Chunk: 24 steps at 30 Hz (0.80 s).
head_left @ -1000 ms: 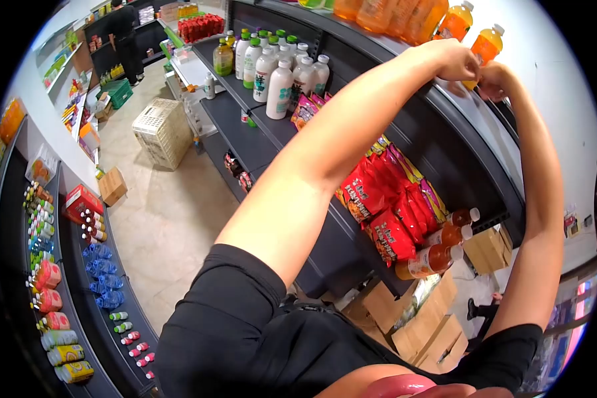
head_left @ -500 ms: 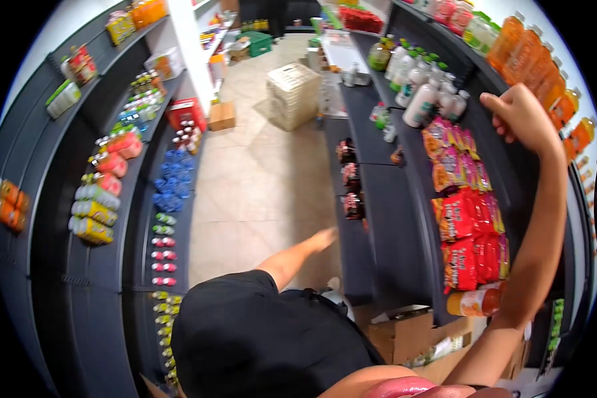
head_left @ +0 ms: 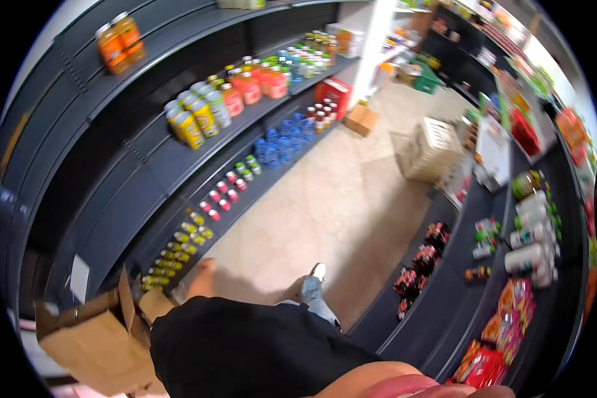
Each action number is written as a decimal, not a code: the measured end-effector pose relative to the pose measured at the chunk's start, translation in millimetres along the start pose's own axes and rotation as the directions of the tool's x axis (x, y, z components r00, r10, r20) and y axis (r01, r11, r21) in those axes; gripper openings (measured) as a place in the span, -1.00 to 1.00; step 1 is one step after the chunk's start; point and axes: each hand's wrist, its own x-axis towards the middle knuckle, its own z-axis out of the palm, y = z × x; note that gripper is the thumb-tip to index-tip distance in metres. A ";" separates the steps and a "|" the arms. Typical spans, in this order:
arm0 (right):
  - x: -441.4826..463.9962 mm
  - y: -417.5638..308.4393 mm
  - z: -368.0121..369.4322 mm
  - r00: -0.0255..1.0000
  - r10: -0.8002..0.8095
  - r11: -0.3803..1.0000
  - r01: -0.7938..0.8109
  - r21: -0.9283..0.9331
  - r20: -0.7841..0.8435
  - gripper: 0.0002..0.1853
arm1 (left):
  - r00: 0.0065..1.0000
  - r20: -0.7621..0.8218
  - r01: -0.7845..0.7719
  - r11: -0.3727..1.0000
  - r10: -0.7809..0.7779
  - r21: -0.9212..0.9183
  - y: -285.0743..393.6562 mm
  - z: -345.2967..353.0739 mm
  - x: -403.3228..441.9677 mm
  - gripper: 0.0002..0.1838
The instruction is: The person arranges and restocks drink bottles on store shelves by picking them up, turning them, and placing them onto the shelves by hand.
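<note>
My left hand (head_left: 206, 266) hangs low at my left side, close to the bottom shelf. It is blurred and its fingers cannot be made out. Nearest to it are rows of small yellow-topped bottles (head_left: 172, 255), with pink-and-white bottles (head_left: 223, 195) farther along the same shelf. An opened cardboard box (head_left: 99, 345) stands behind it, at the lower left. My right hand is out of the picture.
Shelves line both sides of a tiled aisle (head_left: 312, 219). Drink cans (head_left: 196, 119) and blue bottles (head_left: 282, 142) stand on the left. White bottles (head_left: 534, 235) and red snack packets (head_left: 481, 365) fill the right. A cream crate stack (head_left: 431, 149) stands ahead in the aisle.
My view has swung left, bringing the cardboard box in. My right hand, raised by the right shelf before, has left the picture. My left hand is now beside the left shelf.
</note>
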 end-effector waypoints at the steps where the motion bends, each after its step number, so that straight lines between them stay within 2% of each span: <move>1: 13.3 4.8 -12.1 0.998 -0.031 0.996 0.035 -0.080 0.053 -0.72 | 0.996 0.071 -0.054 0.998 0.057 -0.042 23.6 41.1 -6.9 -0.67; 3: 41.5 15.4 -53.6 0.989 -0.105 0.961 0.128 -0.246 0.102 -0.78 | 0.942 0.283 -0.165 0.983 0.182 -0.083 76.6 120.4 -31.7 -0.67; 4: 63.1 17.4 -81.3 0.979 -0.168 0.909 0.199 -0.366 0.114 -0.80 | 0.876 0.415 -0.237 0.969 0.244 -0.069 109.0 153.2 -45.6 -0.67; 6: 107.7 27.9 -138.0 0.947 -0.282 0.705 0.315 -0.635 0.157 -0.85 | 0.680 0.659 -0.410 0.912 0.321 -0.021 170.8 202.2 -74.0 -0.67; 7: 149.6 47.5 -159.5 0.947 -0.275 0.651 0.312 -0.692 0.168 -0.86 | 0.570 0.750 -0.508 0.861 0.335 0.002 198.5 213.4 -82.8 -0.67; 8: 231.3 85.8 -164.1 0.990 -0.079 0.800 0.135 -0.584 0.121 -0.61 | 0.495 0.801 -0.615 0.787 0.337 0.049 228.0 216.1 -82.6 -0.67; 9: 262.8 77.8 -199.6 0.997 -0.031 0.923 0.003 -0.386 -0.066 -0.71 | 0.423 0.839 -0.725 0.683 0.343 0.086 256.3 216.1 -74.6 -0.67; 10: 283.7 61.5 -234.6 0.974 0.042 0.902 0.058 0.428 -0.221 -0.82 | 0.388 0.848 -0.811 0.571 0.362 0.127 286.1 213.7 -57.6 -0.67; 11: 305.4 36.6 -264.9 0.944 0.214 0.281 0.185 0.941 -0.250 -0.83 | 0.379 0.841 -0.869 0.461 0.385 0.181 315.8 208.1 -36.1 -0.67; 12: 320.1 -4.6 -297.9 0.920 0.196 0.268 0.284 0.921 -0.340 -0.87 | 0.418 0.804 -0.881 0.406 0.423 0.244 346.5 196.5 -10.4 -0.67; 13: 332.9 -41.4 -329.6 0.930 0.187 0.414 0.218 0.884 -0.317 -0.88 | 0.569 0.663 -0.811 0.467 0.487 0.353 371.7 190.9 24.1 -0.66; 14: 349.4 -75.1 -347.8 0.931 0.102 0.404 0.283 0.870 -0.351 -0.88 | 0.658 0.500 -0.747 0.572 0.563 0.339 394.9 175.3 47.7 -0.65; 15: 363.7 -101.1 -363.3 0.922 0.018 0.388 0.350 0.853 -0.387 -0.88 | 0.551 0.497 -0.815 0.304 0.670 0.494 425.7 163.1 72.2 -0.63; 16: 372.8 -128.3 -376.0 0.927 -0.060 0.448 0.356 0.820 -0.370 -0.85 | 0.689 0.180 -0.725 0.660 0.702 0.197 444.3 146.1 57.9 -0.69; 17: 374.9 -157.2 -380.5 0.927 -0.136 0.497 0.369 0.785 -0.350 -0.82 | 0.743 -0.159 -0.666 0.696 0.650 -0.270 464.2 126.5 41.0 -0.74; 18: 375.7 -185.2 -379.4 0.946 -0.175 0.513 0.324 0.795 -0.273 -0.80 | 0.904 -0.071 -0.321 0.562 0.421 -0.762 489.0 107.5 38.1 -0.75; 20: 412.9 -203.7 -339.2 0.945 -0.280 0.605 0.309 0.734 -0.167 -0.83 | 0.703 -0.173 -0.643 0.512 0.690 -0.570 506.6 42.2 8.9 -0.77; 22: 429.0 -215.8 -309.1 0.943 -0.246 0.894 0.131 0.428 0.224 -0.76 | 0.448 -0.443 -0.893 0.370 0.776 -0.255 514.1 -58.7 -46.4 -0.81; 23: 410.7 -234.2 -306.6 0.911 -0.165 0.969 0.077 0.236 0.378 -0.72 | 0.333 -0.552 -0.940 0.317 0.764 -0.129 511.2 -104.7 -46.8 -0.83; 24: 391.4 -247.9 -307.5 0.863 -0.048 0.999 0.042 0.024 0.503 -0.67 | 0.346 -0.626 -0.911 0.410 0.699 -0.046 509.1 -163.5 -75.8 -0.85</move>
